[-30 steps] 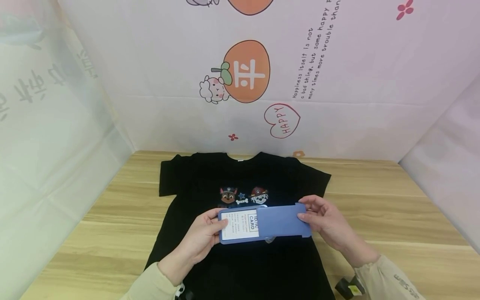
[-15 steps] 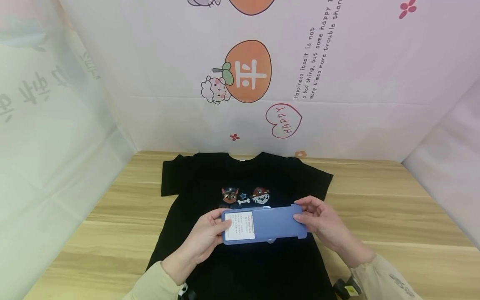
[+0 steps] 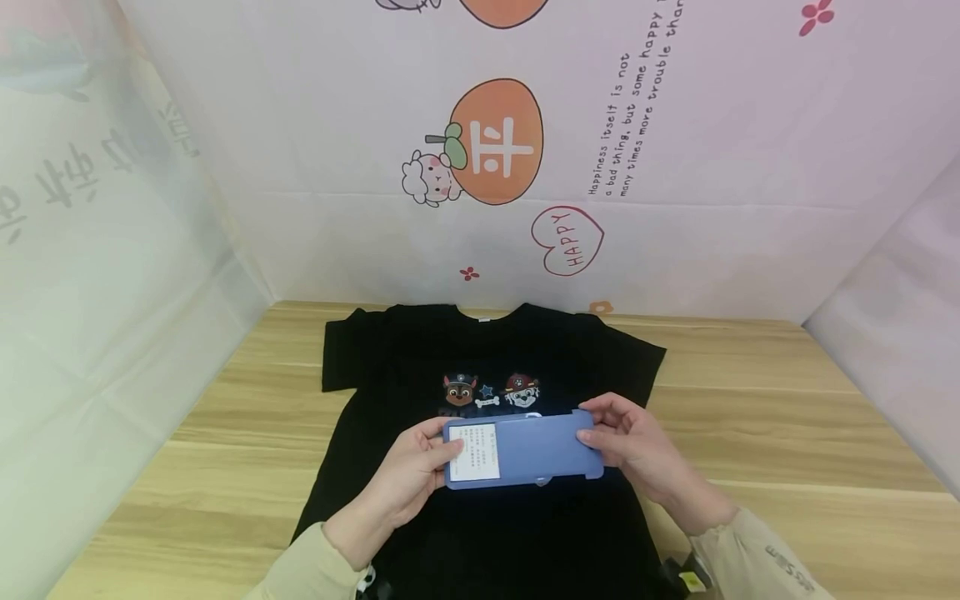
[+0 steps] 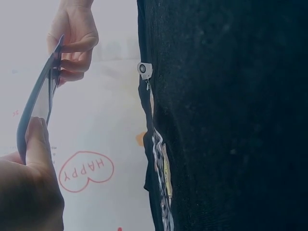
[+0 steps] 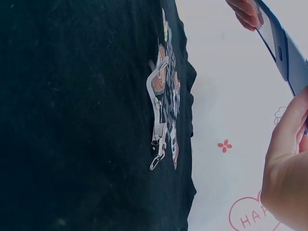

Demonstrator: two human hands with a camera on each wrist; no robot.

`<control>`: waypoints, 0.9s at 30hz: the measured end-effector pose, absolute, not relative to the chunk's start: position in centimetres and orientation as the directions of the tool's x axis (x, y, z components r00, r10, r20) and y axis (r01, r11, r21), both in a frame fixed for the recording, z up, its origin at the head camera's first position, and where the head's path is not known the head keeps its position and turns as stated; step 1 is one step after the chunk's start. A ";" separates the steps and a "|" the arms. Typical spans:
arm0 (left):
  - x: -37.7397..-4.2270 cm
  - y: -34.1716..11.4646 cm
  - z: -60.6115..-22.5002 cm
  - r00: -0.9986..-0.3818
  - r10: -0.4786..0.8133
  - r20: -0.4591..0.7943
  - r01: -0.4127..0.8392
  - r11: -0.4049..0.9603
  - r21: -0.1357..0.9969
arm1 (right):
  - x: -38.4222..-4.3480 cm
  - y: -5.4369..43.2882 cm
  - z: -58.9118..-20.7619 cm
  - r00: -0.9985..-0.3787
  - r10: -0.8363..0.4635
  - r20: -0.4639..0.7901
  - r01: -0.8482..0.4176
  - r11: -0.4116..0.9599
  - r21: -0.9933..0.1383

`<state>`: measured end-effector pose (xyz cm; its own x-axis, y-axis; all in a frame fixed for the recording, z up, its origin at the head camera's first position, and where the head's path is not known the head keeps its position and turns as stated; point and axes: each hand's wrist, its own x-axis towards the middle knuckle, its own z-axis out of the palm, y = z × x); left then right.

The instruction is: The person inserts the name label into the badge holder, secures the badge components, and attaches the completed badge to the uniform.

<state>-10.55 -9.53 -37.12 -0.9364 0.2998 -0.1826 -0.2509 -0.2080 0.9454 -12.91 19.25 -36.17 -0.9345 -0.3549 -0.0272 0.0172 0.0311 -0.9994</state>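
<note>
A blue sliding card holder [image 3: 551, 447] hangs level above a black T-shirt [image 3: 465, 525], a white printed card [image 3: 474, 454] showing in its uncovered left part. My left hand [image 3: 408, 467] pinches the left end, thumb over the card. At the other end, my right hand [image 3: 637, 446] grips the cover between thumb and fingers. The left wrist view shows the holder [image 4: 36, 103] edge-on between both hands. Under it on the shirt lies a pale strap with a metal clasp [image 5: 159, 149], mostly hidden from the head view.
The T-shirt lies spread on a wooden table [image 3: 757, 400], cartoon dog prints [image 3: 491, 392] on its chest. A printed white backdrop [image 3: 360, 242] rises behind the table, and white side sheets [image 3: 135, 275] flank it.
My right hand has moved left, sliding the blue cover further over the card, so less of the card shows. My left hand keeps its grip, almost in place.
</note>
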 end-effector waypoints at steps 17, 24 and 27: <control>-10.4 -9.4 -37.1 -0.935 0.309 -0.176 -0.249 -0.215 0.944 | -12.9 18.6 -36.5 -0.923 -0.381 -0.045 0.055 -0.017 -0.998; -10.4 -9.1 -37.0 -0.931 0.321 -0.174 -0.254 -0.226 0.941 | -13.0 18.4 -36.8 -0.915 -0.404 -0.018 0.042 -0.053 -0.998; -10.3 -9.0 -36.9 -0.930 0.322 -0.175 -0.254 -0.224 0.941 | -13.0 18.3 -36.9 -0.915 -0.404 -0.013 0.039 -0.058 -0.998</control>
<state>-10.32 -9.00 -36.88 -0.9305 0.3221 -0.1746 -0.2542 -0.2243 0.9408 -12.97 18.30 -36.87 -0.9148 -0.4037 -0.0127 0.0394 -0.0578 -0.9976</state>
